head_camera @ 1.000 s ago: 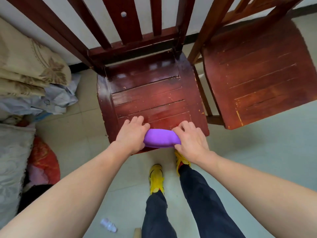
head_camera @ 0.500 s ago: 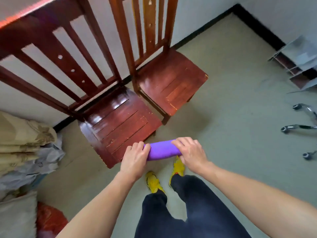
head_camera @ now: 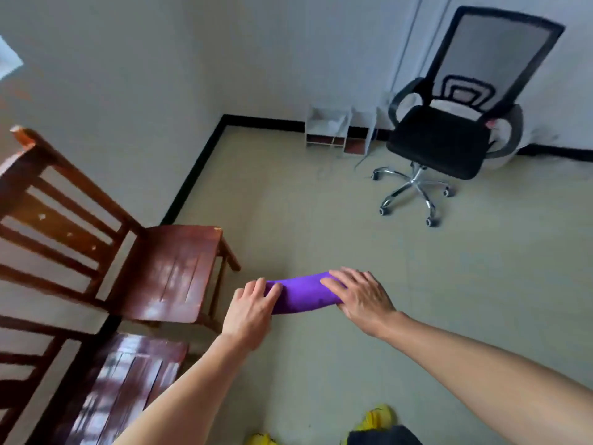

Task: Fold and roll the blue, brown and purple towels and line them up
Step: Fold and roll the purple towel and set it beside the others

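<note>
The purple towel (head_camera: 301, 293) is rolled into a tight cylinder and is carried in the air above the floor, lying roughly left to right. My left hand (head_camera: 250, 311) grips its left end with fingers curled over the top. My right hand (head_camera: 361, 298) holds the right end, fingers wrapped over it. The blue and brown towels are not in view.
Two dark wooden chairs stand at the left, one seat (head_camera: 170, 271) just left of my hands, the other (head_camera: 125, 390) nearer the bottom left. A black mesh office chair (head_camera: 442, 136) on casters stands at the far right by the wall. White racks (head_camera: 333, 133) sit against the baseboard.
I have turned to the right, away from the wooden chairs, carrying the rolled purple towel in both hands. It has left the chair seat and now hangs over open floor.
</note>
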{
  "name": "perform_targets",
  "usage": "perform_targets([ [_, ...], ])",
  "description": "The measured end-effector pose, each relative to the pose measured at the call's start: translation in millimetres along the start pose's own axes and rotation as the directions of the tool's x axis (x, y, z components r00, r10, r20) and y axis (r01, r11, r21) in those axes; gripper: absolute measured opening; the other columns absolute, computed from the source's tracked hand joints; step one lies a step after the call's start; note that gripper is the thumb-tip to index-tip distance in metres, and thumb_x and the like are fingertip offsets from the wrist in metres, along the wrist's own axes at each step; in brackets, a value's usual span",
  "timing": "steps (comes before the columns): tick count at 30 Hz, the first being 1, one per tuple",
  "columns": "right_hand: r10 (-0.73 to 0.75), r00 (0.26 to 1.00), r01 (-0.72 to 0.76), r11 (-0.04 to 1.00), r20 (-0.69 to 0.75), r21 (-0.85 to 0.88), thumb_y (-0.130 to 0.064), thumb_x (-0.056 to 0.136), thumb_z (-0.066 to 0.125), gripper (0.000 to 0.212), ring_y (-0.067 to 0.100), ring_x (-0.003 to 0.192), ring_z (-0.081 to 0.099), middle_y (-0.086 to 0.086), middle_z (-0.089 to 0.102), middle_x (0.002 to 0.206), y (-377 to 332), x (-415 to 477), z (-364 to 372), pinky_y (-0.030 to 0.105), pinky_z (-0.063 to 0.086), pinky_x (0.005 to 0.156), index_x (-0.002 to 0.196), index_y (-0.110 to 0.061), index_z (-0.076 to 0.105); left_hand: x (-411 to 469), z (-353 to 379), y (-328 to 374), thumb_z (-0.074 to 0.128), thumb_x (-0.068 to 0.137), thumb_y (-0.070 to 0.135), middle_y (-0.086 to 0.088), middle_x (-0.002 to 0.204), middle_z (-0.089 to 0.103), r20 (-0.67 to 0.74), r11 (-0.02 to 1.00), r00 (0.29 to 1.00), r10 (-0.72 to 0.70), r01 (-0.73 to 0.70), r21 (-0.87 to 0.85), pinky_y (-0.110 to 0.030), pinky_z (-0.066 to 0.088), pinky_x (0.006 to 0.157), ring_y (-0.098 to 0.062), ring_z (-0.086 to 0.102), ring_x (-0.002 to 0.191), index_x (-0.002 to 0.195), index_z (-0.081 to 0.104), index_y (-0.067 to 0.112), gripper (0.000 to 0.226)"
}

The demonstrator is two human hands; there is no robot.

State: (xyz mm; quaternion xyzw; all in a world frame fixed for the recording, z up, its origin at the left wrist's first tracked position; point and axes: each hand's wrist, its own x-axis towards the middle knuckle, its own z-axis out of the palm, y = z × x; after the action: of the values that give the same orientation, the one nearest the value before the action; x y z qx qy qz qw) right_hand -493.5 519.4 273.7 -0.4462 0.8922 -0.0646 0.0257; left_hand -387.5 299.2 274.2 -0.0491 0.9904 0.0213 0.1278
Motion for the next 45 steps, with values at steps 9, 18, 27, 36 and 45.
perform_targets([
  [9,0.351,0.923,-0.369,0.924,-0.159,-0.099,-0.011,0.054,0.085,0.057,0.028,0.096,0.067,0.004,0.068,0.105,230,-110,-101,0.035,0.054,0.069,0.108,-0.020,0.069,166,-93,231,0.049,0.089,0.018,-0.004,0.127,0.046,-0.103,0.945,0.940,0.325,-0.319,0.068,-0.038,0.047,0.083,-0.028,0.054,0.104,0.140,0.032,0.028,0.055],
  [18,0.655,0.717,-0.694,0.703,-0.239,-0.156,-0.007,0.068,0.072,0.051,0.031,0.104,0.062,0.004,0.065,0.112,397,-195,-160,0.040,0.051,0.077,0.117,-0.018,0.064,317,-168,428,0.047,0.093,0.022,-0.005,0.130,0.042,-0.128,0.736,0.731,0.670,-0.633,0.239,-0.039,0.049,0.084,-0.027,0.053,0.108,0.142,0.026,0.026,0.053],
  [27,0.810,0.468,-0.883,0.437,-0.353,-0.170,-0.016,0.070,0.077,0.052,0.027,0.097,0.062,0.004,0.066,0.108,556,-263,-210,0.038,0.051,0.075,0.119,-0.019,0.062,455,-232,632,0.045,0.095,0.024,-0.005,0.130,0.042,-0.117,0.432,0.418,0.901,-0.840,0.328,-0.038,0.049,0.085,-0.026,0.053,0.104,0.143,0.024,0.026,0.052],
  [36,0.861,0.256,-0.967,0.231,-0.440,-0.110,-0.020,0.068,0.082,0.052,0.030,0.090,0.065,0.009,0.068,0.105,654,-406,-222,0.038,0.054,0.073,0.117,-0.014,0.065,476,-238,849,0.049,0.092,0.023,-0.004,0.130,0.045,-0.052,0.165,0.157,0.986,-0.917,0.363,-0.034,0.048,0.080,-0.024,0.054,0.098,0.142,0.029,0.024,0.054],
  [45,0.871,0.209,-0.978,0.183,-0.445,-0.100,-0.020,0.073,0.080,0.049,0.029,0.092,0.065,0.009,0.068,0.109,780,-576,-247,0.042,0.055,0.075,0.119,-0.014,0.063,462,-229,1067,0.050,0.094,0.027,-0.003,0.133,0.046,-0.070,0.109,0.091,0.993,-0.943,0.316,-0.030,0.049,0.082,-0.020,0.055,0.102,0.143,0.029,0.024,0.053],
])
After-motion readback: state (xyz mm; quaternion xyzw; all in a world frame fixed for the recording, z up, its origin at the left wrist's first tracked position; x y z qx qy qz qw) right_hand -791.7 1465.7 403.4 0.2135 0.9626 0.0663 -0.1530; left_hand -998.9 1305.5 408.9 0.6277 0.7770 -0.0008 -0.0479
